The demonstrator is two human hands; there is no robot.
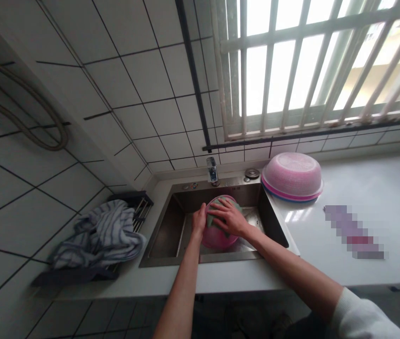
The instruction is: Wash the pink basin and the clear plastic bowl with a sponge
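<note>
A pink bowl (217, 238) sits tilted inside the steel sink (172, 235). My left hand (198, 221) grips the bowl's left rim, fingers closed over it. My right hand (228, 217) presses a green cloth (211, 219) against the bowl's inside, its fingers spread flat over the cloth. Both forearms reach in from the bottom of the view.
A faucet (212, 170) stands behind the sink. Upturned pink basins (292, 178) rest on the white counter (362, 197) to the right. A striped towel (99, 234) lies on a dark rack (140, 200) to the left. Tiled walls and a barred window rise behind.
</note>
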